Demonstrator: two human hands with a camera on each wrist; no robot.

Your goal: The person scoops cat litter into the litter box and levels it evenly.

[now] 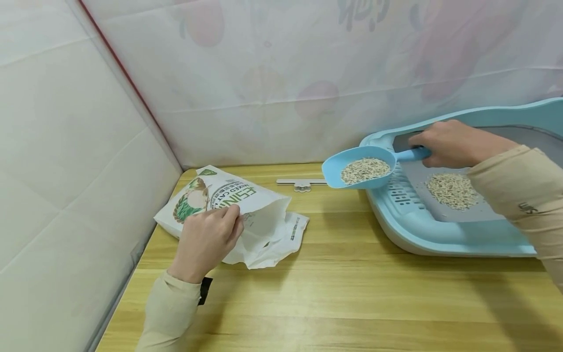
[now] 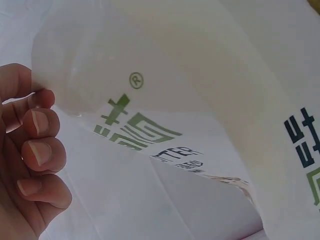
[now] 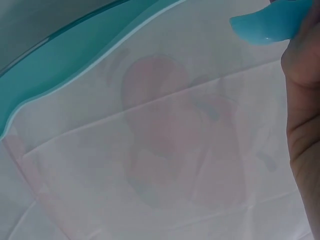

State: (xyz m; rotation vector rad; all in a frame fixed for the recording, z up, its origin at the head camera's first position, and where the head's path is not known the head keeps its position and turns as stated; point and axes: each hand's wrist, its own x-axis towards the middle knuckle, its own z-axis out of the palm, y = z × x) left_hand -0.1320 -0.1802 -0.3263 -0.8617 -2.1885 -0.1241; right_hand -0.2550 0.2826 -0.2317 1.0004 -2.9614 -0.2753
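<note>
My left hand point(image 1: 208, 239) pinches the edge of a white cat litter bag point(image 1: 268, 230), which lies on its side with its mouth gaping to the right. In the left wrist view the thumb and fingers point(image 2: 42, 150) are curled at the bag's edge point(image 2: 75, 90). My right hand point(image 1: 457, 143) grips the handle of a blue scoop point(image 1: 378, 182), its bowl filled with pale litter pellets point(image 1: 366, 170). The scoop hangs level over the left rim of the light blue litter box point(image 1: 409, 234). In the right wrist view only the handle end point(image 3: 267, 25) shows beside the hand.
A small pile of pellets point(image 1: 453, 190) lies on the grey floor of the litter box. A white bag clip point(image 1: 301, 184) rests on the wooden table point(image 1: 334, 293) near the back wall, between bag and box. White printed fabric point(image 1: 264, 73) walls the back and left sides.
</note>
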